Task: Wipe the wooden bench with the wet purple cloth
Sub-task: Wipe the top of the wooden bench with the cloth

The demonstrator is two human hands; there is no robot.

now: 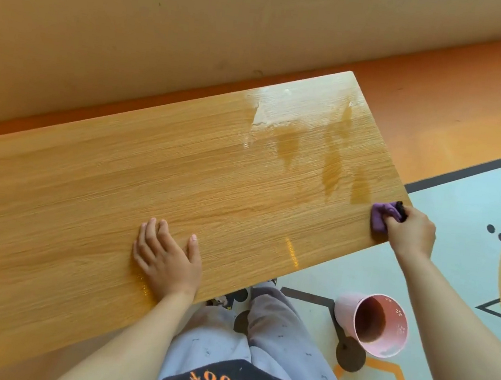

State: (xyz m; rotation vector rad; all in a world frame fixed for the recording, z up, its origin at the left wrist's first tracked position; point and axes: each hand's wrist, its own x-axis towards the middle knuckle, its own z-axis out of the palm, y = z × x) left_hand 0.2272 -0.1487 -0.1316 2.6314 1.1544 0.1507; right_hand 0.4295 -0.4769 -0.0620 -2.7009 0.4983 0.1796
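Observation:
The wooden bench runs across the view from the lower left to the upper right. Wet streaks shine on its right end. My right hand grips the bunched purple cloth at the bench's right front corner, pressing it on the wood. My left hand lies flat on the bench near its front edge, fingers spread and holding nothing.
A pink bucket stands on the pale patterned floor mat to the right of my legs, below the bench's front edge. A beige wall runs close behind the bench, with an orange floor strip past its right end.

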